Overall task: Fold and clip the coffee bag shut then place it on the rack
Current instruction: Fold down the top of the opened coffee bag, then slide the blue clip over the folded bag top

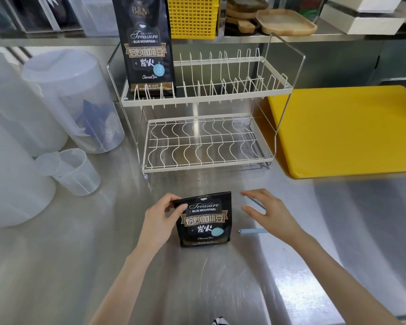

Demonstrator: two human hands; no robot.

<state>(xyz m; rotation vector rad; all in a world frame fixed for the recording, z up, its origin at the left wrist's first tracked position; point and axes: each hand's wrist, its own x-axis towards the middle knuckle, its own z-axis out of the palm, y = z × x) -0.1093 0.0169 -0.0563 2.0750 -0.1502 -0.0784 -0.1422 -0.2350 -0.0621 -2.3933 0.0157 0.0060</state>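
Now the left hand (pixel 158 219) pinches the folded top of the coffee bag (pixel 203 219), standing at 6 o'clock of the dish rack (pixel 206 141). Right hand (pixel 267 212) is open; better keep the fold tight while reaching the blue clip (pixel 252 231).

1. The scene is bright and evenly lit, with soft, diffuse light.
2. Broad pale glare spreads over the steel counter (pixel 85 266), strongest toward 5 o'clock, with streaky reflections near 6 o'clock.
3. Shadows are faint; a thin dark one lies under the wire rack (pixel 206 146).
4. Wide-angle distortion bends straight lines at the edges, most at 3 and 9 o'clock.
5. The translucent containers (pixel 63 99) at 9 o'clock look soft; the right hand (pixel 271 213) is slightly blurred.
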